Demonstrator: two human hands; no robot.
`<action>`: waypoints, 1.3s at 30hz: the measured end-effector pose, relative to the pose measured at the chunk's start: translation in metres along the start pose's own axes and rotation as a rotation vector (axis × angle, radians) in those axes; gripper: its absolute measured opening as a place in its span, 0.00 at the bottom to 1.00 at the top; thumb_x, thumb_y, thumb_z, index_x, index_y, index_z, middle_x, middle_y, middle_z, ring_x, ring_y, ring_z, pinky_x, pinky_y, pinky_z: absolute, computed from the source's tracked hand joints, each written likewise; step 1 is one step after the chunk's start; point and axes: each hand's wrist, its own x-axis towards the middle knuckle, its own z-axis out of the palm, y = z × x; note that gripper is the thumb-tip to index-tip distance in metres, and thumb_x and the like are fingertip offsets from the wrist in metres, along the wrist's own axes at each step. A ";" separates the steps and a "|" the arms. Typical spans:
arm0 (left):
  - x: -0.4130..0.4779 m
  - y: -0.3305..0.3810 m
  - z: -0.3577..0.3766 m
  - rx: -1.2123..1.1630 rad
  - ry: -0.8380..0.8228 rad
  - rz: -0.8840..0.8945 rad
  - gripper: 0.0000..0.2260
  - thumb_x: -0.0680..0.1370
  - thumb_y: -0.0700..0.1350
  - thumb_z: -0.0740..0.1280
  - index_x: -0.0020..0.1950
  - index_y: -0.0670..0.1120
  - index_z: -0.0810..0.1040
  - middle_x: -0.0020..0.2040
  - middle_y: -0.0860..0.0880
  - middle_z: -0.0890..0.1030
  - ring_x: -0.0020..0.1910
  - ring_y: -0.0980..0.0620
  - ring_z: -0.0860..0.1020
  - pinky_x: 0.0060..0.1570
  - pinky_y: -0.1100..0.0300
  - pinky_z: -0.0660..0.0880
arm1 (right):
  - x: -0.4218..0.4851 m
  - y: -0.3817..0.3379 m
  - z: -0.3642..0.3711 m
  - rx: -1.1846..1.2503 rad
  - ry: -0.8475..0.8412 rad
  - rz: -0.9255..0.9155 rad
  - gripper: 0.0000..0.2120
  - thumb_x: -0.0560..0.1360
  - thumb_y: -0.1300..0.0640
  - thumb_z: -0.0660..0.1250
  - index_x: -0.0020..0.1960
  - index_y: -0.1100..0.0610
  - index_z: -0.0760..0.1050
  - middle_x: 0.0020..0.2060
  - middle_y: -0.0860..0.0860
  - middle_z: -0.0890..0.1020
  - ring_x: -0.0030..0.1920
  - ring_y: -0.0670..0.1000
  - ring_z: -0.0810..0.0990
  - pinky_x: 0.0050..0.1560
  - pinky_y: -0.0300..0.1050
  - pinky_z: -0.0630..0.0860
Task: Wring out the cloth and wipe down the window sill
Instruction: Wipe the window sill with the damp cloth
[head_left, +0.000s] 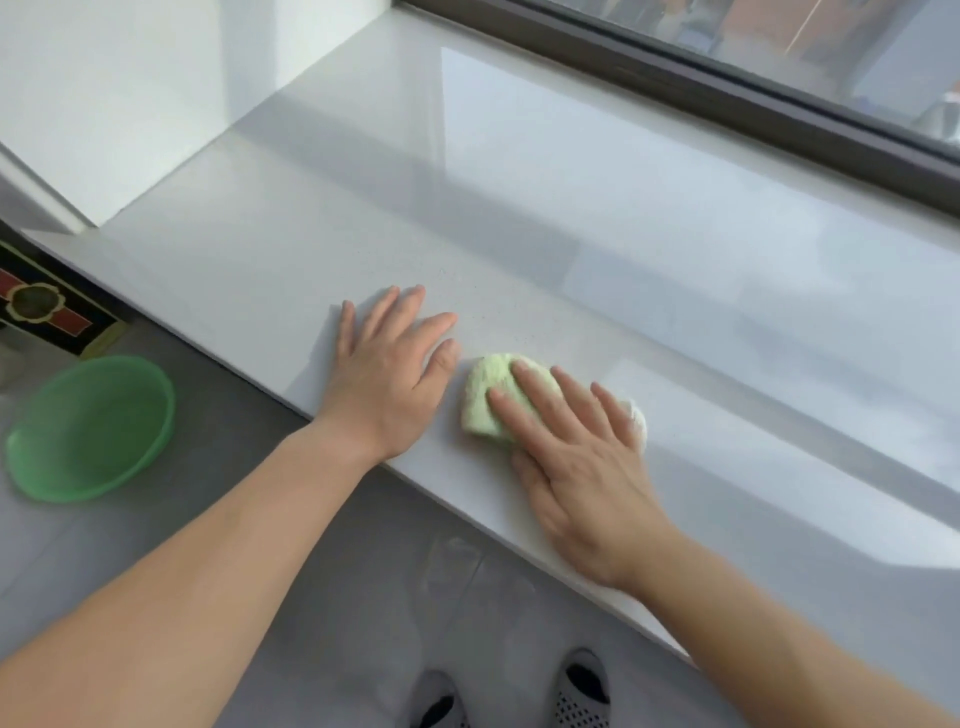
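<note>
A glossy white stone window sill (545, 218) runs from lower right to upper left, bordered on its far side by a dark brown window frame (727, 104) and ending at a white wall reveal (119, 93) on the left. Just beside the sill's near left end, a black cabinet edge with a red and gold pattern (47, 306) stands on the grey tiled floor (322, 597). Two grey and black mesh slippers (582, 686) show at the bottom. On the sill's near edge, the left hand (389, 369) lies flat, fingers spread wide, holding nothing. Just beside it, the right hand (576, 462) presses straight fingers down on a bunched pale green cloth (483, 400), which lies on the sill and pokes out beyond the fingertips. A round translucent green plastic basin (91, 428) sits on the floor, well apart from the cloth; whether it holds water cannot be told.
</note>
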 end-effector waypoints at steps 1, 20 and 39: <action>0.002 0.002 -0.001 -0.009 0.000 -0.009 0.24 0.80 0.59 0.47 0.73 0.56 0.67 0.79 0.51 0.58 0.78 0.51 0.49 0.75 0.44 0.37 | -0.016 -0.001 0.002 -0.026 -0.004 -0.036 0.25 0.82 0.48 0.52 0.78 0.39 0.51 0.79 0.41 0.50 0.79 0.52 0.49 0.76 0.55 0.45; 0.073 0.106 0.046 0.135 0.011 -0.010 0.19 0.80 0.55 0.53 0.70 0.54 0.67 0.78 0.44 0.58 0.78 0.43 0.51 0.73 0.38 0.39 | 0.056 0.158 -0.049 -0.093 0.119 0.100 0.25 0.80 0.42 0.47 0.77 0.36 0.53 0.78 0.39 0.55 0.77 0.52 0.56 0.75 0.51 0.49; 0.131 0.187 0.090 0.198 -0.075 0.019 0.29 0.77 0.62 0.44 0.78 0.57 0.51 0.81 0.48 0.45 0.78 0.47 0.39 0.74 0.41 0.37 | 0.208 0.297 -0.098 -0.122 0.263 0.386 0.23 0.80 0.47 0.49 0.75 0.39 0.55 0.78 0.45 0.56 0.75 0.57 0.56 0.74 0.59 0.49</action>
